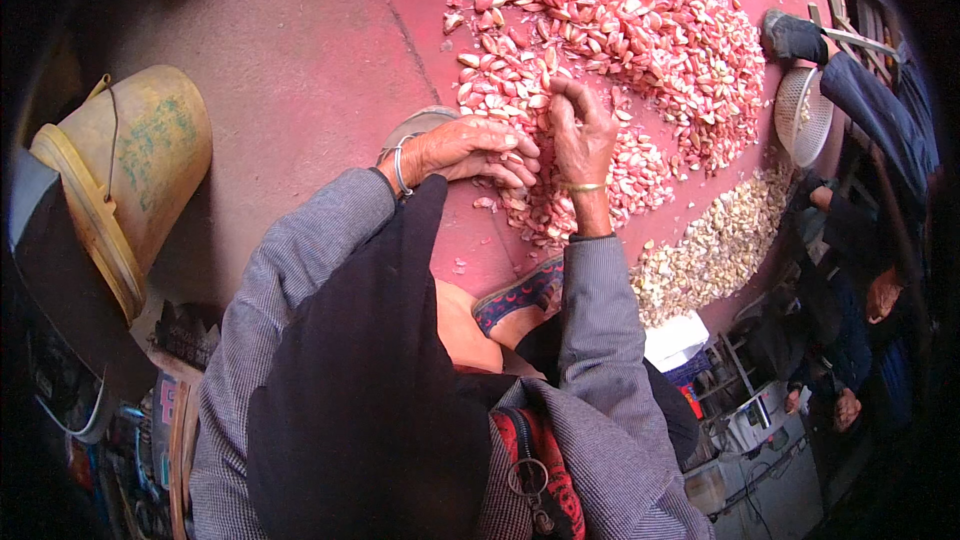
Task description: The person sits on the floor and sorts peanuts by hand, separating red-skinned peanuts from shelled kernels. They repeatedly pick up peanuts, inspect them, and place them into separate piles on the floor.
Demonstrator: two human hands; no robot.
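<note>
Pinkish garlic cloves (640,30) lie in a large heap on the reddish floor, with a looser patch of them under and around my hands. My left hand (480,152) is closed palm down over the near left side of that patch, its fingers curled round a few cloves that show partly between them. Just to its right, my right hand (585,135) is raised with thumb and forefinger pinched together. A pale garlic clove (547,78) shows at those fingertips. The insides of both hands are partly hidden.
A yellow bucket (150,155) leans at the left. Right of my knees, a strip of paler, yellowish cloves (710,250) runs toward a white colander (803,118). A white box (676,340) stands at the near right. Other people's legs and hands (846,408) occupy the right edge.
</note>
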